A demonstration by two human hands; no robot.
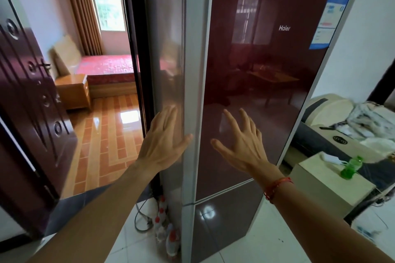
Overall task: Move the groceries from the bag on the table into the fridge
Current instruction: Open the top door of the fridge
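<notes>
— Which hand is sitting nearer the opening side?
— My left hand [164, 141]: it's touching the fridge's [267, 70] upright door edge [192, 70]. My right hand [241, 143] is spreading over the door front. Both are splayed, gripping nothing. The bag and groceries aren't showing.

- Fridge [256, 70]: top cut off by the upper edge; interior hidden behind closed doors.
- Label [330, 19] on door: print too small to read.
- Bottles [168, 235] beside base: blurred.
</notes>
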